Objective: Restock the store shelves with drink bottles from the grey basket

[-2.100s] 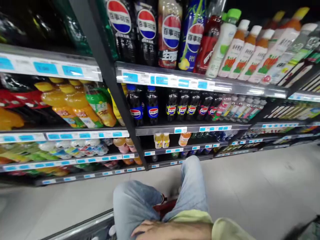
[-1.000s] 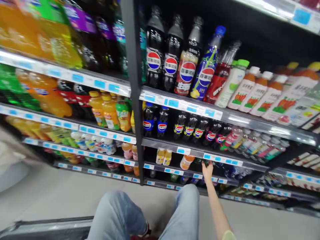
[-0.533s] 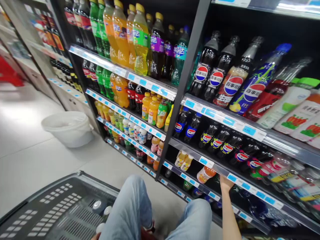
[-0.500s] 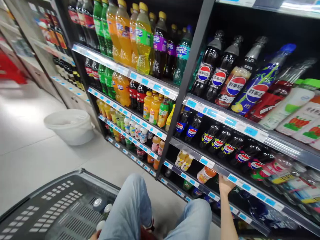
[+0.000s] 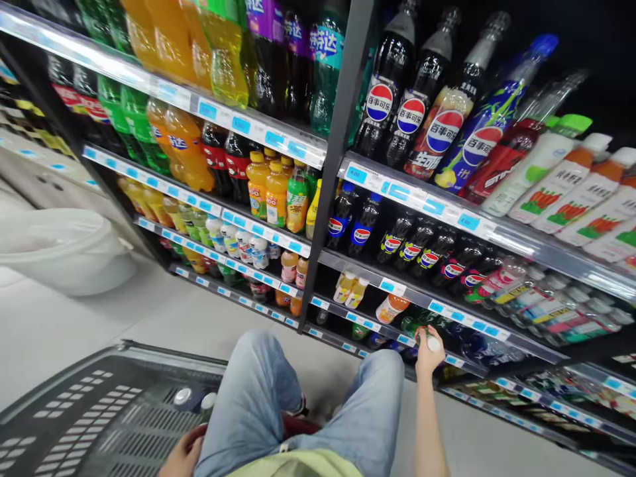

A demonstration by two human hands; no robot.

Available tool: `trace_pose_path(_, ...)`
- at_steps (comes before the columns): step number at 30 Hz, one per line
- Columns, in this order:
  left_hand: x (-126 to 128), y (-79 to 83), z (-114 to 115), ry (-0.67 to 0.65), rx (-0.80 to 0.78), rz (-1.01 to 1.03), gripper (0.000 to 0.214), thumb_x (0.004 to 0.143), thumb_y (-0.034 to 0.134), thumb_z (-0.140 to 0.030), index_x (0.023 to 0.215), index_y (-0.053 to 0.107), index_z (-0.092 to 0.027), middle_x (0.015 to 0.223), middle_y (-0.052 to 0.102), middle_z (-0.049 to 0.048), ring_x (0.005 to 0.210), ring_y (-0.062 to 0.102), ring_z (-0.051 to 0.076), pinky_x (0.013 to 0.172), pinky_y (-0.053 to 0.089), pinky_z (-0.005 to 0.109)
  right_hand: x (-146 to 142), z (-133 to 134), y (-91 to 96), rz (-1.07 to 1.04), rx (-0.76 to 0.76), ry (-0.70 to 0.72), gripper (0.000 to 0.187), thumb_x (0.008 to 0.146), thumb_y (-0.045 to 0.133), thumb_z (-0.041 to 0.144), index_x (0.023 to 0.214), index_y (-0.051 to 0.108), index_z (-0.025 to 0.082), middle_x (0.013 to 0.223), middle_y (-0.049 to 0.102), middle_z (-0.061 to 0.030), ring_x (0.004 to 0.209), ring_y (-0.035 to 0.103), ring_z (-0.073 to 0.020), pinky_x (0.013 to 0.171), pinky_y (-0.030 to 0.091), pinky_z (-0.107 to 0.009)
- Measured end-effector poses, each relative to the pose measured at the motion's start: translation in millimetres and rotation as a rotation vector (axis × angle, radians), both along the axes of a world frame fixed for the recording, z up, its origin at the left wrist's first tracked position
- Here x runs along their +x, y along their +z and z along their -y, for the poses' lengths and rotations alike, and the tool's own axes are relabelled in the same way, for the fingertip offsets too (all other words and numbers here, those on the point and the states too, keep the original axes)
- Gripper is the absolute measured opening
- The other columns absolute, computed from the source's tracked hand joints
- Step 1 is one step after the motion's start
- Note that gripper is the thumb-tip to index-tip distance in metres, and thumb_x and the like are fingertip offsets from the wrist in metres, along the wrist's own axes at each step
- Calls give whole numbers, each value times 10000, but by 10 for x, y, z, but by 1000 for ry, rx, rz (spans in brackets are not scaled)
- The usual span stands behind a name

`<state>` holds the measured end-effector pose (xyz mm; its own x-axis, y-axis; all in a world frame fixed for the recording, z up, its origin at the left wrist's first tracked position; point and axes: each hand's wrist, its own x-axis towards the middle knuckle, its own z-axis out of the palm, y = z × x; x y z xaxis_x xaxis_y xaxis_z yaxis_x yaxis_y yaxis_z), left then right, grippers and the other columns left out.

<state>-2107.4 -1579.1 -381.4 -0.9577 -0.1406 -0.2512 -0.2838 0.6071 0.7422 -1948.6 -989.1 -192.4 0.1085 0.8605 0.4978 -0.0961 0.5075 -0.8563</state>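
At low shelf edge, right hand [image 5: 428, 351] grips bottle [image 5: 431, 341], white cap toward camera.

Black store shelves [image 5: 348, 265] carry rows of drink bottles [image 5: 278, 195]; a grey basket [image 5: 99, 424] sits on the floor [image 5: 59, 324].

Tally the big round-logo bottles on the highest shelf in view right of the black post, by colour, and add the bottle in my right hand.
Dark cola bottles with the round red, white and blue logo: 2
Peach-coloured bottle with the same logo: 1
Blue bottle with the same logo: 1
Small white-capped bottle held in the right hand: 1
Total: 5
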Motion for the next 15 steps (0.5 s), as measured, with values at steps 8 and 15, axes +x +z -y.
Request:
trace_pose_path(8, -57, 418, -353, -33, 269, -222, 308, 738, 596, -381, 971, 749, -251, 1067, 837, 99, 1082, 763, 369, 1061, 581, 481, 110, 717, -29, -122, -143, -48, 298, 741, 885, 434, 878, 726, 224, 986, 843, -83, 939, 815, -320, 891, 687, -455)
trace_pose_path(15, 395, 763, -1341, -730, 508, -190, 766, 807, 822, -541, 1469, 648, -196, 1618, 614, 188, 1492, 586, 369, 1308, 432, 508, 190, 1476, -487, 39, -431, 479, 270, 700, 809, 407, 821, 612, 268, 813, 796, -27, 797, 814, -359, 795, 668, -534)
